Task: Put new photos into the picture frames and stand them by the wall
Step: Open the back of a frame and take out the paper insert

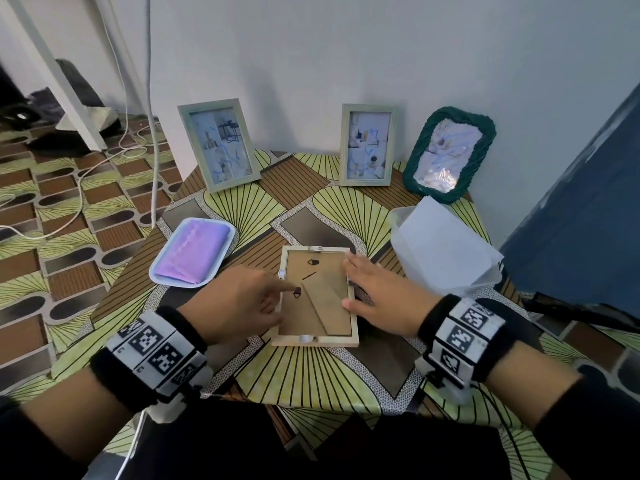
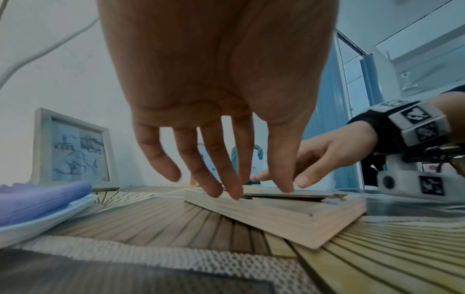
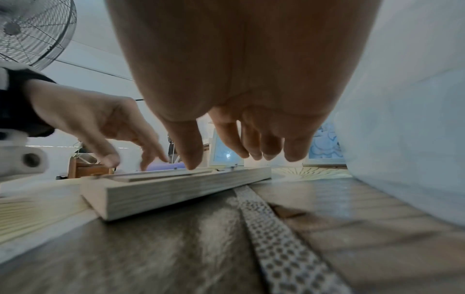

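A light wooden picture frame [image 1: 316,340] [image 2: 276,216] [image 3: 176,189] lies face down at the table's middle, its brown backing board [image 1: 311,306] and folded stand facing up. My left hand [image 1: 242,303] [image 2: 226,159] reaches in from the left, forefinger stretched onto a small black clip [image 1: 297,292] at the frame's left edge. My right hand [image 1: 377,292] [image 3: 239,139] rests flat along the frame's right edge, thumb on the backing. Three frames with photos stand by the wall: a pale green one [image 1: 218,147], a second pale one [image 1: 367,145] and a dark green woven one [image 1: 448,154].
A white tray [image 1: 221,251] holding a folded purple cloth [image 1: 194,251] sits left of the frame. A clear plastic box with white sheets [image 1: 443,247] stands at the right, beside a blue panel [image 1: 581,216]. White cables [image 1: 152,133] hang and trail over the patterned floor at the left.
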Demonstrator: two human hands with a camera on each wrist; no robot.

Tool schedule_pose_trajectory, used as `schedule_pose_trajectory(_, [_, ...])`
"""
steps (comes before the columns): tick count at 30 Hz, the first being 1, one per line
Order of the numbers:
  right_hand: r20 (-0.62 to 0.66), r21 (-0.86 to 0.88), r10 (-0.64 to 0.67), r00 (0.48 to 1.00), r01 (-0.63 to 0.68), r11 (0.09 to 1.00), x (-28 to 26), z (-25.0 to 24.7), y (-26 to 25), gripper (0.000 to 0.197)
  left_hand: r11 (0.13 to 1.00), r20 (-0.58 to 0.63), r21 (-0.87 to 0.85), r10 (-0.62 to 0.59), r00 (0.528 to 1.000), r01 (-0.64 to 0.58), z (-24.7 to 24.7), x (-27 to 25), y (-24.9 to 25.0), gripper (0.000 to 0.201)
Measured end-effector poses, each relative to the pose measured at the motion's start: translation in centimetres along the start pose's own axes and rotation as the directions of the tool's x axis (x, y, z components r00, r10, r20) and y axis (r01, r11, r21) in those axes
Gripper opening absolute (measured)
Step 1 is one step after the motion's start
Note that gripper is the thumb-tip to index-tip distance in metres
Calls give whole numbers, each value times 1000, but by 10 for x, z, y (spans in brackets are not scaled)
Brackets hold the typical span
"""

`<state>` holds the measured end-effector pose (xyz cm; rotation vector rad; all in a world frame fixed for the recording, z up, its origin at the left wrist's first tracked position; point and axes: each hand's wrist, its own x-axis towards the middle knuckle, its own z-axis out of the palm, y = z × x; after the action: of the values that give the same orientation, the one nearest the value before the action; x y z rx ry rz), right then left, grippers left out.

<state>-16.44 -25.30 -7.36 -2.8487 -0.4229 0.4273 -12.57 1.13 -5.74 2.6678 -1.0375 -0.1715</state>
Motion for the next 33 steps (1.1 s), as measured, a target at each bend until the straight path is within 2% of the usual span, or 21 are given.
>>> schedule_pose_trajectory(3, [87, -25, -16, 996, 18, 1000, -10, 2, -1, 80, 990, 43, 75, 115, 992, -118, -1, 18, 1, 56])
schedule_pose_trajectory(6, [142, -30, -28, 989, 33, 999, -11, 2, 0, 84, 952, 183, 205, 190, 964, -227, 0, 37, 2, 66])
schedule_pose_trajectory(11, [214, -39, -42, 976, 52, 998, -9, 1, 6, 90, 947, 325, 165, 212, 922, -276, 6, 52, 0, 62])
schedule_pose_trajectory(18, [264, -9, -64, 962, 69, 998, -8, 0, 9, 91, 941, 305, 140, 256, 917, -309, 7, 53, -4, 51])
schedule_pose_trajectory(21, [281, -7, -70, 957, 75, 997, -8, 0, 9, 91, 933, 330, 163, 254, 909, -320, 7, 55, -1, 48])
schedule_pose_trajectory(25, [286, -6, -68, 956, 72, 997, -9, 0, 8, 91, 946, 363, 103, 253, 897, -309, -2, 58, 5, 41])
schedule_pose_trajectory(29, [276, 26, -76, 958, 72, 997, -10, -1, 9, 91, 946, 384, 121, 233, 893, -299, -5, 59, 9, 39])
schedule_pose_trajectory(33, [270, 74, -78, 960, 60, 995, -10, -2, 9, 93, 933, 349, 117, 281, 894, -339, -1, 58, 3, 44])
